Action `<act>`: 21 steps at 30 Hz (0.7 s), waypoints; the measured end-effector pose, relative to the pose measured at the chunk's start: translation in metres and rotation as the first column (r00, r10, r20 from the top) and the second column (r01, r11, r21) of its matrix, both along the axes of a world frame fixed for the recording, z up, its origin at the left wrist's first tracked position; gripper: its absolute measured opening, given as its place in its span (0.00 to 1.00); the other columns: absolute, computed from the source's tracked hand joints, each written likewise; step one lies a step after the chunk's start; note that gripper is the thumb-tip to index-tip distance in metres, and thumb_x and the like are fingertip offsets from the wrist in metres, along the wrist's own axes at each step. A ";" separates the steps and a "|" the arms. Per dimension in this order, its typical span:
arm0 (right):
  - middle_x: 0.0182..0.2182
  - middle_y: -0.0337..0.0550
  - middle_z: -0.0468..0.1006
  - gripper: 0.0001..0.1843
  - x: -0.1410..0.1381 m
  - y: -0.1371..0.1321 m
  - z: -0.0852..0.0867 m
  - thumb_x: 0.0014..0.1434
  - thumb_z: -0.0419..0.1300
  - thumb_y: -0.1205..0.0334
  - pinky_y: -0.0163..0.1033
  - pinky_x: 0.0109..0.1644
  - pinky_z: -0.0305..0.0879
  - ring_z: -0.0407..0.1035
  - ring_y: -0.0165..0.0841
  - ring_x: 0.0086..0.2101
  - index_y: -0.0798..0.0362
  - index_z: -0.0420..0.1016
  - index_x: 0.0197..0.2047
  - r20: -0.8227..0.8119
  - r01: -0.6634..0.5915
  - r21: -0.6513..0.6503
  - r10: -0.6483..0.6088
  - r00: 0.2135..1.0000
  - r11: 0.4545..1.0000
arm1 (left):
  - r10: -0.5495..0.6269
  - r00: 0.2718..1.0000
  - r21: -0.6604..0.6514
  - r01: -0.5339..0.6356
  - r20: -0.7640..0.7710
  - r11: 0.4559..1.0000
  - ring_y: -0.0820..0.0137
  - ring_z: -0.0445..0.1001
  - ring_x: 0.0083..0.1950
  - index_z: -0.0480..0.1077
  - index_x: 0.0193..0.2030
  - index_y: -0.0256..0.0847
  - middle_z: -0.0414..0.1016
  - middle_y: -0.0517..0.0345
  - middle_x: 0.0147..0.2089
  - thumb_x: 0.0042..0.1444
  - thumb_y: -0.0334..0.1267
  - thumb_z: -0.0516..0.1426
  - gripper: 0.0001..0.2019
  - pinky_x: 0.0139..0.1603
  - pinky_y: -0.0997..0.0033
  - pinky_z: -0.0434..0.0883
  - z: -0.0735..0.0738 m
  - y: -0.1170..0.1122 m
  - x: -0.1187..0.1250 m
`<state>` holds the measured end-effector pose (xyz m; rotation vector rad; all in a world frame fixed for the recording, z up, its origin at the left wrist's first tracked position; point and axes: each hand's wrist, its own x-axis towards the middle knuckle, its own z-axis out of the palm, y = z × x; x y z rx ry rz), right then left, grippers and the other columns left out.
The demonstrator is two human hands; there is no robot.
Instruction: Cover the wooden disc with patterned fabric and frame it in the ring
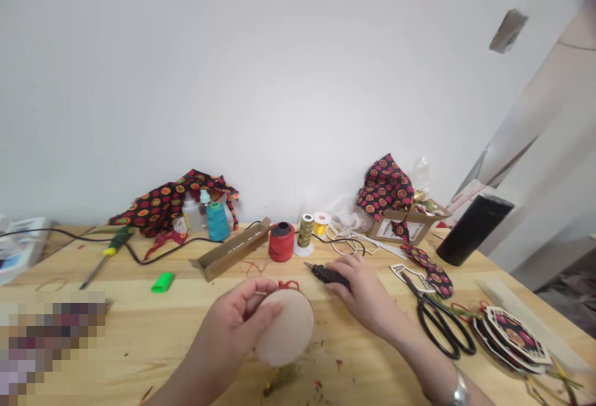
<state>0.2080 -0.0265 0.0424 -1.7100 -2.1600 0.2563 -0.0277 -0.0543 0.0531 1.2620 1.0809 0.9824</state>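
My left hand (242,316) is closed on a round pale wooden disc (286,328), held upright above the wooden table (139,331). A red cord loop (288,284) sticks up from the disc's top edge. My right hand (361,291) lies over a small black tool (326,274) with a metal tip, fingers curled on it. A red spool (282,241) stands just beyond both hands.
Black scissors (440,319) and a stack of patterned ornaments (510,338) lie at the right. At the back are thread spools (218,221), a cardboard strip (233,251), patterned fabric (162,204), a cardboard box (403,223), a black cylinder (472,229), a screwdriver (105,257) and a green object (162,282).
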 end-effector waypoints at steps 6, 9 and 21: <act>0.33 0.41 0.76 0.10 -0.029 -0.047 0.004 0.59 0.57 0.58 0.38 0.38 0.60 0.66 0.33 0.34 0.52 0.77 0.38 -0.621 -0.115 -0.087 0.036 0.783 0.990 | 0.023 0.920 0.345 0.124 -0.392 0.930 0.65 0.80 0.41 0.74 0.41 0.47 0.83 0.59 0.40 0.57 0.42 0.57 0.07 0.36 0.77 0.73 0.001 -0.032 -0.009; 0.20 0.35 0.66 0.14 -0.036 -0.061 -0.001 0.56 0.58 0.53 0.35 0.28 0.52 0.57 0.28 0.24 0.54 0.74 0.27 -0.721 -0.092 -0.234 -0.109 0.685 0.968 | 0.159 0.826 0.496 0.160 -0.541 0.854 0.67 0.81 0.37 0.74 0.41 0.48 0.83 0.62 0.38 0.57 0.41 0.56 0.07 0.34 0.78 0.72 0.005 -0.036 -0.020; 0.45 0.47 0.76 0.29 -0.033 -0.078 -0.012 0.55 0.60 0.39 0.38 0.42 0.61 0.69 0.35 0.43 0.49 0.74 0.53 -0.985 -0.437 -0.170 -0.147 0.086 0.884 | -0.029 0.999 -0.121 0.033 0.035 0.992 0.70 0.77 0.30 0.74 0.35 0.43 0.83 0.59 0.32 0.44 0.52 0.67 0.17 0.28 0.79 0.70 0.004 -0.064 0.012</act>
